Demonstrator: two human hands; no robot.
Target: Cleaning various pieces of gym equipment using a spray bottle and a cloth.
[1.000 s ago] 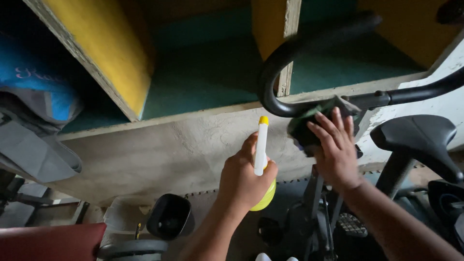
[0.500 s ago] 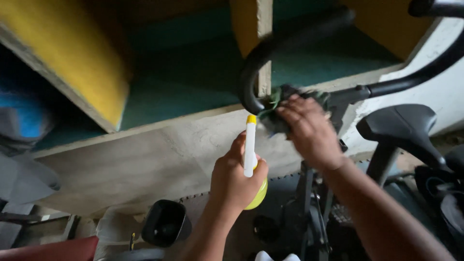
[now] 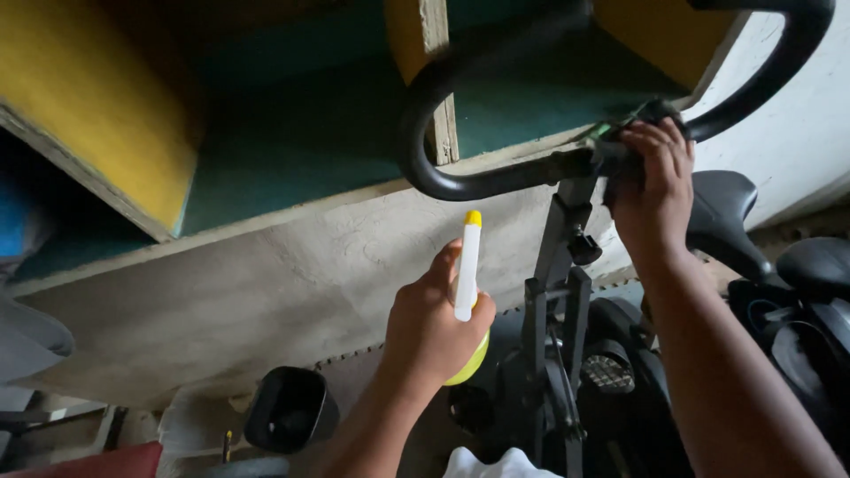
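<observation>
My left hand [image 3: 431, 327] grips a spray bottle [image 3: 467, 270] with a white head, yellow nozzle tip and yellow-green body, held upright in front of a rough concrete wall. My right hand [image 3: 652, 181] presses a dark cloth [image 3: 630, 124] onto the centre of an exercise bike's black handlebar [image 3: 443, 168]. The cloth is mostly hidden under my fingers. The bike's upright post [image 3: 560, 265] runs down between my two arms.
Above the wall are wooden shelves [image 3: 266, 142] with teal and yellow surfaces. A black bike saddle [image 3: 726, 217] sits right of my right arm. A black cup-shaped object [image 3: 288, 409] stands low at left, and a white cloth [image 3: 496, 465] lies at the bottom edge.
My right hand has stayed on the handlebar centre with the cloth while the view shifted, so hand and bar now sit further right. My left hand keeps the bottle upright.
</observation>
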